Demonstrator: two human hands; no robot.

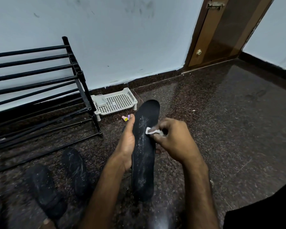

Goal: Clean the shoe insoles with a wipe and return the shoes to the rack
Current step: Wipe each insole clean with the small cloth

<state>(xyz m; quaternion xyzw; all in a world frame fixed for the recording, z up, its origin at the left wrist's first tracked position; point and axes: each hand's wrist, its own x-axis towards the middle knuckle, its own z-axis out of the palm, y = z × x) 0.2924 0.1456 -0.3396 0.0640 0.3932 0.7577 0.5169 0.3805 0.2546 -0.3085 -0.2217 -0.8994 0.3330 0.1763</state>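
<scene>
Fingers (161, 128) half hide wipe (150, 131) pressed on insole (144, 159).

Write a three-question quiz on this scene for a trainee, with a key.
1. True or false: the left hand pinches the wipe.
2. Fill the gap: the right hand presses the wipe against the black ____ that the left hand holds.
3. Choose one: where is the white basket in relation to the rack? A. on the rack's bars. B. on the floor beside the rack, near the wall. C. under the rack.

Key: 1. False, the right hand pinches it. 2. insole. 3. B.
</scene>
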